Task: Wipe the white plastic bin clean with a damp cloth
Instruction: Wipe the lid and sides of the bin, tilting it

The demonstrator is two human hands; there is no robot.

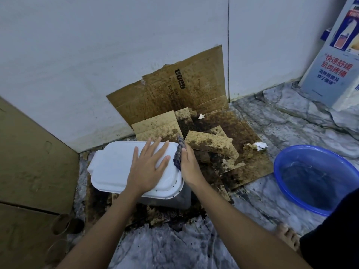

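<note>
Two containers: white plastic bin (pixel 116 167) on the floor (pixel 291 121) at 9 o'clock of frame centre; blue basin (pixel 312 147) at 3 o'clock, well apart from the bin.
Bin contents: can't tell. The white top faces you, with a grey side showing below it at the 5 o'clock corner.
Basin contents: shallow water (pixel 310 177), dark-looking.
L hand: your left hand (pixel 148 167) lies flat on the bin top, fingers straight & spread, holding nothing.
R hand: your right hand (pixel 191 167) is at the bin's 3 o'clock end, fingers straight, pressing the cloth (pixel 178 154) onto that end. Thumb hidden, so can't tell if it pinches.
Cloth: dark blue, bunched, betw. palm and bin, one tip poking up past your fingertips.
Around: stained cardboard sheet (pixel 174 90) at 12 o'clock, leaning on the wall (pixel 97 55) & spread under the bin; tissue wads (pixel 260 146) on it at 2 o'clock; printed poster (pixel 330 70) at 1 o'clock; brown boxes (pixel 29 162) at 9 o'clock; cardboard tubes (pixel 64 222) at 7 o'clock; bare foot (pixel 287 235) at 5 o'clock.
In the way: your L forearm crosses the bin's near edge; loose cardboard flaps sit just beside the R hand.
Materials: bin is smooth glossy plastic w/ rounded corners & a few dark specks near the rim; basin is round, translucent; cardboard is blotched dark brown; floor is grey-veined marble.
</note>
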